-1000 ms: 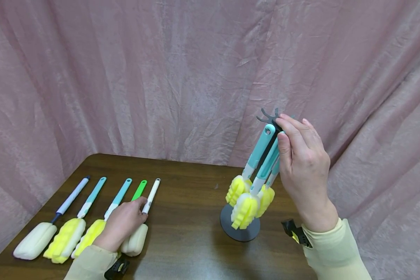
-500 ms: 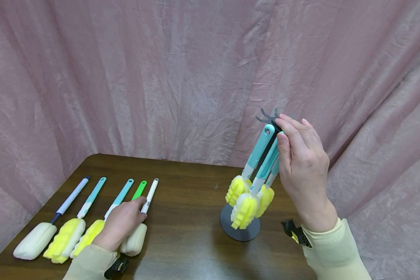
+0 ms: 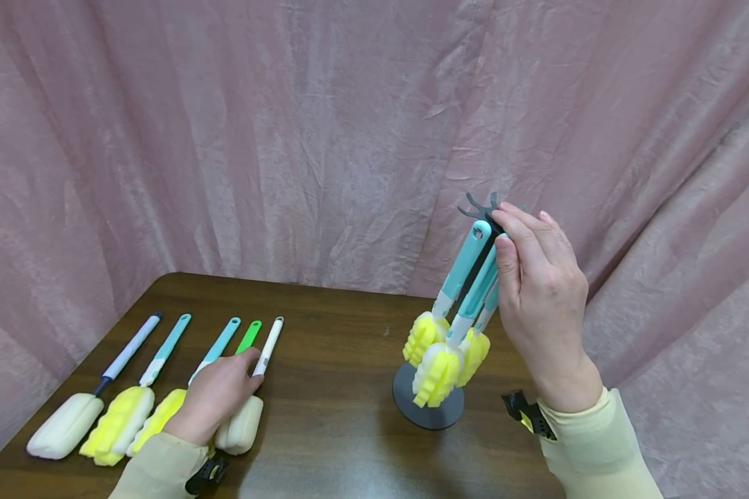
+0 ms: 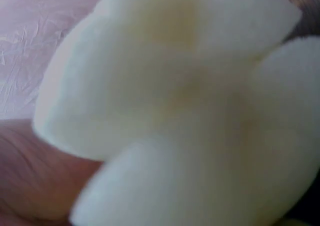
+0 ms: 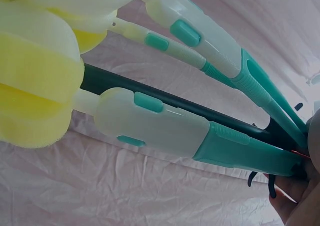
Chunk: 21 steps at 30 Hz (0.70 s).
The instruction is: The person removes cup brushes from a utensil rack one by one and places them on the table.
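Near edge, left side of dark wood table point(image 3: 337, 443): left hand point(image 3: 215, 395) lying on white sponge brush point(image 3: 250, 402), fingers curled over handle, grasping it. In left wrist view only blurred white foam point(image 4: 180, 110), v. close.

Further left in same row: 2 yellow sponge brushes point(image 3: 121, 419), green handle point(image 3: 248, 337), white foam brush w/ dark handle point(image 3: 69, 423), all flat on table.

Mid-right: dark stand point(image 3: 427, 409) w/ 3 teal brushes point(image 3: 468, 281) hanging, yellow heads down.

At top hooks: right hand point(image 3: 539, 287) pinching end of teal handle point(image 5: 250, 153).

Behind: pink curtain point(image 3: 287, 138).

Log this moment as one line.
left hand: grips white brush on table | right hand: pinches teal brush at rack top | three brushes hanging
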Available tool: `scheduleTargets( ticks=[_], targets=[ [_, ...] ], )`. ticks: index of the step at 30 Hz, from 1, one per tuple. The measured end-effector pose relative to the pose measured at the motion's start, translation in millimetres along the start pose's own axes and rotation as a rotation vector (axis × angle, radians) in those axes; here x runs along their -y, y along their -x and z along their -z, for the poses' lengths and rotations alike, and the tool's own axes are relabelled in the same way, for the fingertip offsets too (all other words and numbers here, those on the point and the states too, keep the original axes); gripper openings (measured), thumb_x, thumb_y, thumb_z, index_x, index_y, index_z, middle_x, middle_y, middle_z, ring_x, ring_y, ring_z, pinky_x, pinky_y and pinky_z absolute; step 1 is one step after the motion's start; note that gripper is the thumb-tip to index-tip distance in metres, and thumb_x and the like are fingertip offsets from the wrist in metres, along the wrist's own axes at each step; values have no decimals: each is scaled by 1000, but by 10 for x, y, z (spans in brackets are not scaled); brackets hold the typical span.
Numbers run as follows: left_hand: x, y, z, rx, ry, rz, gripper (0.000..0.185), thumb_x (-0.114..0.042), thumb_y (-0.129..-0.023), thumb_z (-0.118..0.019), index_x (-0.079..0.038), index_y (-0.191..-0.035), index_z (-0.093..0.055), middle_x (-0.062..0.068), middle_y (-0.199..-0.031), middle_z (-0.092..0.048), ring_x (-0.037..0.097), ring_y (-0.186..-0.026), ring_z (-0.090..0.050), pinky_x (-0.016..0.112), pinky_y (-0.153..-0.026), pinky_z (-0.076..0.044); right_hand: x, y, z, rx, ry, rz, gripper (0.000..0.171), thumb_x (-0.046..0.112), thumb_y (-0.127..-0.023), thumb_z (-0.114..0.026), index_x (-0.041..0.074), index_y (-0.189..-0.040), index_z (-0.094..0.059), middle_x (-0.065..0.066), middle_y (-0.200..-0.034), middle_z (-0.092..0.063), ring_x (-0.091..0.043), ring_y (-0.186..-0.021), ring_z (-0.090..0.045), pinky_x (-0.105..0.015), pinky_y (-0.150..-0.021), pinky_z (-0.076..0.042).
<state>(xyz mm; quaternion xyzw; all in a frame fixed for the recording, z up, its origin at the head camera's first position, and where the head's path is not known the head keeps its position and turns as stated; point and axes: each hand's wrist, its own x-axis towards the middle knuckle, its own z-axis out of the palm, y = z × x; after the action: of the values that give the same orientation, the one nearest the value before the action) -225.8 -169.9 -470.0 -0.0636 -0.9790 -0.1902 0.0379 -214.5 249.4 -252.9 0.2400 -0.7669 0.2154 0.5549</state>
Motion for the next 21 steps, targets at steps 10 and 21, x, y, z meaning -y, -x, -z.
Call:
scheduleTargets(
  ticks=[10,21],
  targets=[
    [-41,19,61,-55,-8,-25,36,-20,-102,-79,-2,-132,-72,13,-104,-74,34,-90,-71,57,-76,-57,-4,2,10,10,8,1,38,26,-116,-55,1,-137,-75,-13,-140,-74,-37,-130,-69,-49,-124,-41],
    [-252,62,194,-167,-10,-91,43,-26,-103,-79,-4,-140,-71,18,-125,-71,39,-108,-71,59,-83,-58,-4,3,10,9,10,5,37,25,-116,-56,1,-137,-75,-13,-140,-74,-37,-129,-69,-50,-123,-41]
  ],
)
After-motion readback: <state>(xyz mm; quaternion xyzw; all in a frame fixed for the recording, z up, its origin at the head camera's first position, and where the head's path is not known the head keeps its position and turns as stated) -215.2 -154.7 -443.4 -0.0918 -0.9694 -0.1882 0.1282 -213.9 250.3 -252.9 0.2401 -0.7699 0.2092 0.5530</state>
